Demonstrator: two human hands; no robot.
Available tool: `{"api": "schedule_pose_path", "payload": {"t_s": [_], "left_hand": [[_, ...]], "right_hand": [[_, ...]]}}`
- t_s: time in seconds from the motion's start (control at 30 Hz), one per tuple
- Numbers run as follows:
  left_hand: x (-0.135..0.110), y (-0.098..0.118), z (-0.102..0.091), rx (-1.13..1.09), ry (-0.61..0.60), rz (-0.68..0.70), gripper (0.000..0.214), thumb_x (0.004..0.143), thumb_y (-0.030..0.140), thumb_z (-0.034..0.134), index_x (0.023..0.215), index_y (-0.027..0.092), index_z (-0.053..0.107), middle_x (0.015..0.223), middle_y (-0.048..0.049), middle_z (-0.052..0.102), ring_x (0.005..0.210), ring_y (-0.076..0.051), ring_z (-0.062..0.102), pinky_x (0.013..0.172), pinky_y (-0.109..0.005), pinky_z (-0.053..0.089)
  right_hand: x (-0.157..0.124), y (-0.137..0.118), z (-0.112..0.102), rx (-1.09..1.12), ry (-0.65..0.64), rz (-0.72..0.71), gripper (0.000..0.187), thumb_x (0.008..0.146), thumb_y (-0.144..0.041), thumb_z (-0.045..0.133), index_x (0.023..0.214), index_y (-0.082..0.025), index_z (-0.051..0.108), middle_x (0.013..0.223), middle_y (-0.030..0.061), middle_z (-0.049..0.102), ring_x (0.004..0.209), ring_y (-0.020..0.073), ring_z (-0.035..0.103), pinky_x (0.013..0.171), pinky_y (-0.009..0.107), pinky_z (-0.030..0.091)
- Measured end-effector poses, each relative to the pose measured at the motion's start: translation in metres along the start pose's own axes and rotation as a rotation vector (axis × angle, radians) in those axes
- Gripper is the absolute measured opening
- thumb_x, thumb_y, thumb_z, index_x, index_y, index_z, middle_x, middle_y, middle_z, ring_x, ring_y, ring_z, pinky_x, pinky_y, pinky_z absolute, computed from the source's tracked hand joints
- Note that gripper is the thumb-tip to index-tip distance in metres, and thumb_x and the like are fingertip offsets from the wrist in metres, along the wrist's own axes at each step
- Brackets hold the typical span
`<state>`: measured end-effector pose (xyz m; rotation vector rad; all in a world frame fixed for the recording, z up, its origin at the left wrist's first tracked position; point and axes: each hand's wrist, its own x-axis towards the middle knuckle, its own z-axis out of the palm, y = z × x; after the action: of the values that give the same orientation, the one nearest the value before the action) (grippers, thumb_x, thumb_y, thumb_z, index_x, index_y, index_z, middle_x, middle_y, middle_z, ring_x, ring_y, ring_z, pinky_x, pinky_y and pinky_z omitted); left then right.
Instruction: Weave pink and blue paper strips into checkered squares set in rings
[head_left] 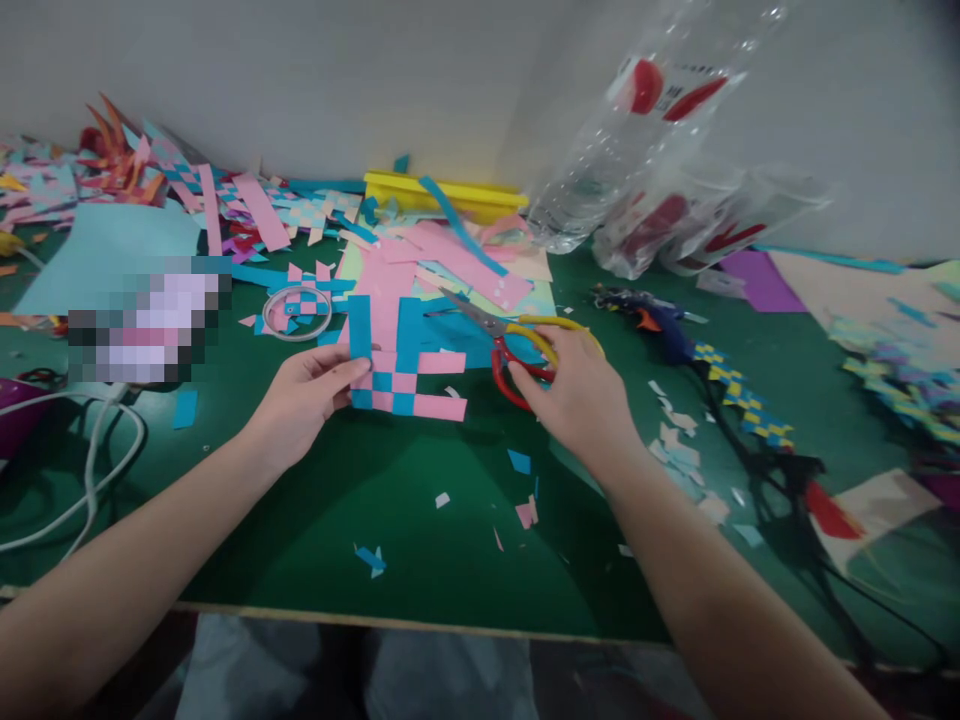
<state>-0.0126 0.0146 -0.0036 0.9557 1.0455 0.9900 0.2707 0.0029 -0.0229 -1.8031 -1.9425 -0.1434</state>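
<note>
Between the thumb and fingers of my left hand [319, 390] is a woven paper piece [394, 383], a blue and pink checkered patch. Two blue strips stick up from it and two pink strips point right. My right hand [577, 390] grips a pair of scissors [493, 328] with one yellow and one red handle. The blades are parted a little and point up and left, above the woven piece and apart from its pink strip ends. A roll of clear tape [296, 313] lies behind my left hand, over another checkered piece.
Pink and blue paper strips [450, 260] pile up behind my hands, before a yellow tray [450, 195]. Plastic bottles and cups [660, 200] lean at the back right. A white cable [94, 470] runs along the left. Paper scraps [679, 440] litter the green table [300, 545].
</note>
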Motion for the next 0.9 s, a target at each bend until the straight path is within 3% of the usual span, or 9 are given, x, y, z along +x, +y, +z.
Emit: {"api": "schedule_pose_path", "payload": {"t_s": [0.2, 0.27, 0.37, 0.43, 0.53, 0.6, 0.67, 0.77, 0.9], "left_hand": [[0.000, -0.001, -0.001, 0.012, -0.017, 0.013, 0.018, 0.072, 0.031, 0.075, 0.085, 0.018, 0.072, 0.077, -0.0003, 0.065, 0.072, -0.011, 0.062, 0.069, -0.023, 0.053], [0.001, -0.002, -0.001, 0.015, -0.023, 0.031, 0.019, 0.072, 0.031, 0.076, 0.086, 0.019, 0.072, 0.077, -0.0005, 0.066, 0.072, -0.011, 0.062, 0.068, -0.023, 0.054], [0.000, -0.002, 0.000, 0.098, -0.025, 0.132, 0.022, 0.073, 0.030, 0.075, 0.092, 0.020, 0.072, 0.086, -0.0021, 0.070, 0.077, -0.013, 0.065, 0.071, -0.024, 0.055], [-0.005, -0.001, 0.001, 0.252, 0.018, 0.280, 0.022, 0.076, 0.030, 0.072, 0.096, 0.020, 0.071, 0.091, -0.0032, 0.072, 0.081, -0.015, 0.067, 0.074, -0.026, 0.056], [-0.015, 0.004, 0.003, 0.549, 0.052, 0.707, 0.016, 0.083, 0.021, 0.063, 0.098, 0.022, 0.071, 0.095, -0.0024, 0.073, 0.088, -0.016, 0.069, 0.081, -0.028, 0.056], [-0.022, 0.008, 0.005, 0.682, -0.155, 1.077, 0.022, 0.085, 0.012, 0.059, 0.100, 0.023, 0.070, 0.102, -0.0023, 0.073, 0.098, -0.017, 0.068, 0.089, -0.030, 0.055], [-0.027, 0.013, 0.006, 0.824, -0.329, 1.303, 0.024, 0.084, 0.010, 0.060, 0.103, 0.021, 0.068, 0.106, -0.0040, 0.072, 0.103, -0.017, 0.067, 0.096, -0.031, 0.053], [-0.030, 0.017, 0.010, 1.056, -0.447, 1.471, 0.019, 0.087, 0.012, 0.057, 0.103, 0.018, 0.066, 0.111, -0.0065, 0.070, 0.110, -0.018, 0.062, 0.104, -0.035, 0.047], [-0.028, 0.015, 0.014, 1.147, -0.425, 1.595, 0.016, 0.088, 0.012, 0.055, 0.100, 0.017, 0.065, 0.112, -0.0059, 0.069, 0.119, -0.019, 0.056, 0.111, -0.039, 0.038]], "right_hand": [[0.002, -0.004, -0.009, 0.042, 0.056, -0.101, 0.032, 0.087, -0.034, 0.049, 0.114, -0.016, 0.052, 0.117, 0.0167, 0.056, 0.114, 0.0315, 0.052, 0.094, 0.048, 0.046], [0.001, -0.012, -0.014, 0.191, 0.097, -0.096, 0.029, 0.087, -0.034, 0.050, 0.111, -0.018, 0.054, 0.113, 0.0140, 0.059, 0.111, 0.0285, 0.055, 0.093, 0.046, 0.047], [-0.004, -0.028, -0.020, 0.552, 0.016, -0.001, 0.024, 0.087, -0.035, 0.052, 0.106, -0.021, 0.057, 0.103, 0.0083, 0.064, 0.091, 0.0195, 0.063, 0.079, 0.035, 0.053], [-0.009, -0.038, -0.022, 0.762, -0.083, 0.126, 0.022, 0.087, -0.040, 0.053, 0.094, -0.020, 0.059, 0.081, 0.0042, 0.065, 0.066, 0.0132, 0.061, 0.059, 0.026, 0.051], [-0.014, -0.047, -0.023, 1.160, -0.529, 0.310, 0.037, 0.087, -0.051, 0.049, 0.081, -0.016, 0.060, 0.056, 0.0012, 0.062, 0.039, 0.0092, 0.052, 0.039, 0.022, 0.038], [-0.016, -0.049, -0.022, 1.388, -0.875, 0.396, 0.048, 0.084, -0.060, 0.048, 0.084, -0.014, 0.063, 0.061, 0.0057, 0.067, 0.042, 0.0138, 0.059, 0.040, 0.024, 0.042], [-0.018, -0.052, -0.020, 1.567, -1.108, 0.426, 0.061, 0.081, -0.068, 0.044, 0.091, -0.012, 0.067, 0.077, 0.0114, 0.073, 0.057, 0.0198, 0.068, 0.052, 0.030, 0.052], [-0.023, -0.057, -0.015, 1.705, -1.116, 0.436, 0.059, 0.080, -0.068, 0.049, 0.091, -0.014, 0.070, 0.087, 0.0111, 0.074, 0.073, 0.0207, 0.071, 0.069, 0.034, 0.056], [-0.028, -0.065, -0.012, 1.690, -0.931, 0.481, 0.026, 0.072, -0.040, 0.074, 0.084, -0.018, 0.071, 0.076, 0.0033, 0.073, 0.066, 0.0135, 0.069, 0.062, 0.025, 0.056]]}}
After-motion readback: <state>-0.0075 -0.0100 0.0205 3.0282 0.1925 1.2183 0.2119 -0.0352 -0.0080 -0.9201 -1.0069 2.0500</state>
